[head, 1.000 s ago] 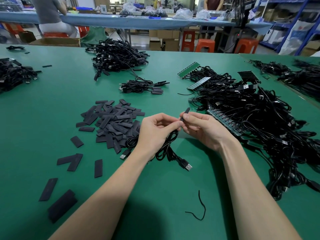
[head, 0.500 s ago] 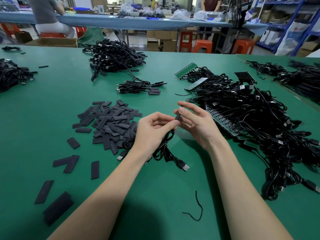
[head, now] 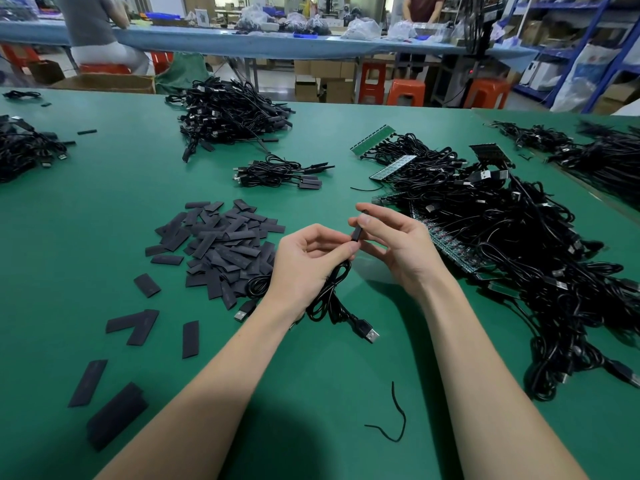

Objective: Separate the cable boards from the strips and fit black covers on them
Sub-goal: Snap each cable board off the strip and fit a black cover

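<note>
My left hand point(head: 308, 261) grips a coiled black USB cable point(head: 332, 299) whose plug point(head: 369, 334) hangs toward the table. At the cable's upper end a black cover point(head: 356, 233) stands upright between both hands. My right hand point(head: 394, 244) pinches that cover with thumb and fingers. The board inside the cover is hidden. A heap of flat black covers point(head: 225, 247) lies left of my hands. Green board strips point(head: 446, 247) with attached cables lie to the right under a large cable tangle point(head: 519, 237).
Loose covers point(head: 138, 327) are scattered at the front left. A small bundle of covered cables point(head: 280, 173) and a bigger pile point(head: 228, 116) lie farther back. A stray black wire scrap point(head: 398, 417) sits near the front. More cable piles point(head: 602, 150) occupy the far right and far left point(head: 24, 147).
My right hand has shifted its fingers along the cover, which now shows more fully between the hands. The left hand keeps holding the coiled cable in place.
</note>
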